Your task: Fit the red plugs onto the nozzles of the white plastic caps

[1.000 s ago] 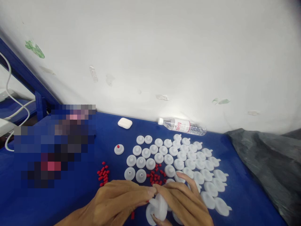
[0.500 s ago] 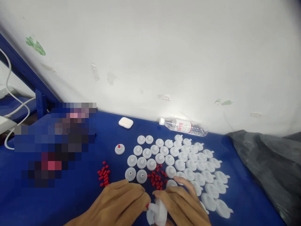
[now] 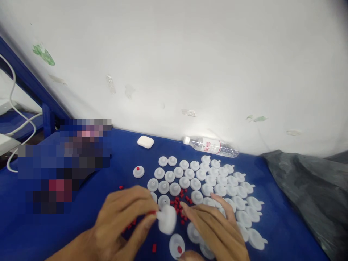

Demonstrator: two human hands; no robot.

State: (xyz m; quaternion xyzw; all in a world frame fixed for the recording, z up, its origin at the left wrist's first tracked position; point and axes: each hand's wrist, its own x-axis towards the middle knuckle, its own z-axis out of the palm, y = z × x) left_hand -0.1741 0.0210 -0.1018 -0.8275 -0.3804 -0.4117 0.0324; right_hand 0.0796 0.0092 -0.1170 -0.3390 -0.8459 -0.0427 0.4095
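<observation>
My left hand (image 3: 126, 221) pinches the red tip cap of a white plastic nozzle lid (image 3: 167, 220) between thumb and fingertips. The lid hangs tilted on its side, slightly blurred. My right hand (image 3: 214, 226) is spread just to the right, index finger near the red caps and thumb low by another white lid (image 3: 176, 243) that has a red cap on it. Whether that thumb touches the lid I cannot tell. Small red caps (image 3: 177, 204) lie in a heap between my hands. More loose red caps are partly hidden by my left hand, and one red cap (image 3: 154, 248) lies alone.
Many white nozzle lids (image 3: 206, 174) spread in rows across the blue table (image 3: 122, 145). One red-capped lid (image 3: 138, 172) sits apart at the left. A white oval case (image 3: 145, 141) and a plastic bottle (image 3: 211, 146) lie by the wall. Dark sheeting (image 3: 301, 188) covers the right side.
The nozzle lid has moved up and left in my left hand. My right hand has let go of it and opened. The red-capped lid below is now uncovered.
</observation>
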